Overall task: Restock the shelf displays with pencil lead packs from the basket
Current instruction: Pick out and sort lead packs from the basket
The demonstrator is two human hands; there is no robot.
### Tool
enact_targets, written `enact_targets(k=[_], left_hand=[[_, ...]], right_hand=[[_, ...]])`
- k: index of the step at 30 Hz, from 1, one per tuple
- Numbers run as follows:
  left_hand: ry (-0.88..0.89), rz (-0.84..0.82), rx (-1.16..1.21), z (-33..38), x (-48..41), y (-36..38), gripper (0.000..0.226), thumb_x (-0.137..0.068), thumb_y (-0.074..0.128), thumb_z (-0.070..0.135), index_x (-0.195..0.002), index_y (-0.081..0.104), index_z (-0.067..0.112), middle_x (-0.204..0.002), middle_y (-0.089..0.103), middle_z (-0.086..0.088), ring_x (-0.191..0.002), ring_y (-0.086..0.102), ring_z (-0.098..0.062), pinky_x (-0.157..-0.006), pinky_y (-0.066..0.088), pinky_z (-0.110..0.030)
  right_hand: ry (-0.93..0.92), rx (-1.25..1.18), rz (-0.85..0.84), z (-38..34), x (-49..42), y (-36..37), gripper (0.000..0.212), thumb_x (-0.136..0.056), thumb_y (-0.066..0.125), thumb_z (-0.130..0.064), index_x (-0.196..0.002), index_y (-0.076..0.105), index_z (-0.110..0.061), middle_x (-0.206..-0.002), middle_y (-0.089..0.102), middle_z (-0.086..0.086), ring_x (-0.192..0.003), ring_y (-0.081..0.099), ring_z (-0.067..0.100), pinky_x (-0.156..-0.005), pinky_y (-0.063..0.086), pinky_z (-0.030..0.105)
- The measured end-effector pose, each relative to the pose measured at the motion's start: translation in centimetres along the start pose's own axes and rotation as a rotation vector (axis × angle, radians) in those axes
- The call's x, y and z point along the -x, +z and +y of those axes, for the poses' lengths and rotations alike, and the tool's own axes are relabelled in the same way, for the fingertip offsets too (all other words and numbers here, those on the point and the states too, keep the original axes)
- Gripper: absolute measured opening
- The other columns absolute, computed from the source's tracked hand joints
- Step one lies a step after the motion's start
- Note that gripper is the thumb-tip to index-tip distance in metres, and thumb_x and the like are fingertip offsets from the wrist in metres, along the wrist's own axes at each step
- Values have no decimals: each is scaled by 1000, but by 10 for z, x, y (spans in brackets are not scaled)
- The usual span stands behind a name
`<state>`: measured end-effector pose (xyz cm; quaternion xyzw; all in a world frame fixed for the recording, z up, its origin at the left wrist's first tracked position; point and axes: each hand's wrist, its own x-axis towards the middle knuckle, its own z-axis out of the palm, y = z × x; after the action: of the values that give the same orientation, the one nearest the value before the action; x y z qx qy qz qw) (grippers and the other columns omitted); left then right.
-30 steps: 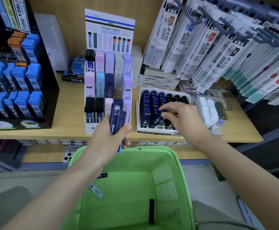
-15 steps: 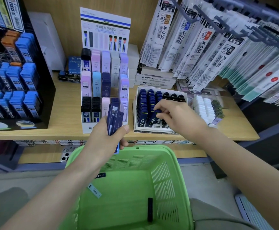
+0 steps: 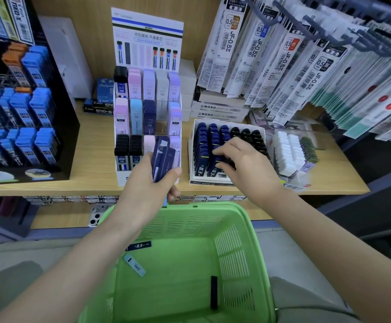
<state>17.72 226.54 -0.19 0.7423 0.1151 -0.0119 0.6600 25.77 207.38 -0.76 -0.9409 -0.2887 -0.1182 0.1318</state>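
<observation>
My left hand [image 3: 146, 185] grips a bundle of dark blue lead packs [image 3: 163, 157] upright above the green basket [image 3: 238, 220]. My right hand [image 3: 243, 166] reaches into the white display box [image 3: 193, 157] of dark blue and black lead packs, its fingertips curled on a dark pack [image 3: 223, 163] in the front rows. Whether it pinches the pack is hard to tell. In the basket lie a light blue pack [image 3: 134, 265], a dark blue 0.3 pack [image 3: 139, 245] and a black pack [image 3: 213, 292].
A tiered Mono lead stand [image 3: 146, 108] stands left of the box on the wooden shelf [image 3: 92, 157]. A black rack of blue HB leads [image 3: 19, 117] is at far left. Hanging refill packets [image 3: 283, 61] crowd the right; white erasers [image 3: 287, 150] sit beside the box.
My right hand has shifted slightly over the box's front rows. My left hand keeps the bundle in the same place.
</observation>
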Motion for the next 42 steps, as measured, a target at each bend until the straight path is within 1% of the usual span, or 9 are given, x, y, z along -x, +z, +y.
enact_targets(k=[6,13,16,22,27,32,36,39,42], left_hand=[[6,12,16,1,2,0,10,-94,55,16,-103,53,13,-63,59,-5,-46,53,-1,-45,40,-9],[-5,12,47,-2,2,-1,6,-94,56,17,-98,53,17,-58,59,0,-47,54,-1,-45,40,-9],[-3,15,55,-2,1,-1,5,-93,57,16,-96,53,19,-56,59,1,-48,54,-2,-46,41,-10],[4,13,47,-3,2,0,6,-94,55,17,-99,53,15,-61,60,-4,-47,54,-1,-47,41,-9],[-20,-11,65,-5,4,1,5,-94,54,17,-98,53,14,-66,60,-5,-49,54,-2,-47,42,-9],[-35,-28,78,-5,6,-1,6,-94,54,18,-100,53,15,-66,57,-5,-48,54,0,-47,42,-8],[-88,-42,140,-4,8,-1,7,-94,55,21,-99,54,16,-67,56,-3,-50,55,-2,-49,45,-12],[-149,-101,150,-3,10,-1,11,-93,54,28,-90,53,17,-57,52,-1,-50,49,-10,-49,43,-17],[-189,-164,137,-1,13,1,19,-92,53,34,-81,53,19,-50,48,1,-45,43,-10,-48,37,-18]], right_hand=[[-227,161,113,-5,-7,7,29,-76,73,-6,-104,70,-2,-90,65,10,-78,59,31,-70,54,37],[-300,229,186,-1,1,12,26,-69,78,5,-92,74,-5,-84,68,7,-72,59,27,-61,52,34],[-263,144,206,-6,-4,11,4,-79,71,-6,-80,74,-4,-75,66,7,-66,59,27,-59,52,33],[-99,38,99,-14,-16,2,9,-69,81,-11,-77,76,-12,-68,67,2,-64,60,24,-57,51,24],[23,29,-63,-17,-17,-8,19,-88,65,-27,-103,73,-18,-91,70,-1,-94,56,18,-74,44,27],[22,20,18,-21,-6,-8,22,-85,67,-18,-105,71,-11,-85,70,5,-92,58,24,-72,44,28],[144,-233,118,-35,10,-11,21,-91,59,-16,-111,65,-13,-89,65,-5,-86,57,11,-77,49,26],[258,-540,-17,-56,18,-16,27,-91,59,-19,-117,57,-22,-89,59,-16,-79,56,2,-72,44,12],[278,-701,-177,-71,23,-15,40,-83,69,-23,-118,51,-33,-98,58,-11,-75,58,5,-69,46,15]])
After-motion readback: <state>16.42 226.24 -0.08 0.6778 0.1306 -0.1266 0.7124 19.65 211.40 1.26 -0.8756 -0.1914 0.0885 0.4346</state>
